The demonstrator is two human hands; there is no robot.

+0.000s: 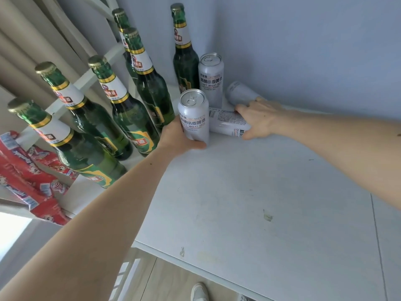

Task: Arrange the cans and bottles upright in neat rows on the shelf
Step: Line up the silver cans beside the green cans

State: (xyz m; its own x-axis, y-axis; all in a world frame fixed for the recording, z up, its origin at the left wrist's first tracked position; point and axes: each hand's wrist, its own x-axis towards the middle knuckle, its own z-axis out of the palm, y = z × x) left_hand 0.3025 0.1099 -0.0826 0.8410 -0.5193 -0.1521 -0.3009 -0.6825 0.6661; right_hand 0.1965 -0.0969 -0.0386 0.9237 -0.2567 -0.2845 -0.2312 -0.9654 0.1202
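Observation:
My left hand (176,137) grips an upright white beer can (193,115) near the middle of the white shelf (249,192). My right hand (259,119) holds a second white can (227,123) that lies on its side just behind. A third can (211,80) stands upright by the back wall, and a fourth (240,93) lies tipped in the corner behind my right hand. Several green glass bottles stand upright at the left, such as one (130,111) next to my left hand and another (185,55) at the back.
Red toothpaste boxes (28,177) lie on a lower level at the far left. A curtain hangs behind the bottles. The grey wall closes the back of the shelf. The shelf's front edge (195,259) runs above the wooden floor, where a shoe (199,292) shows.

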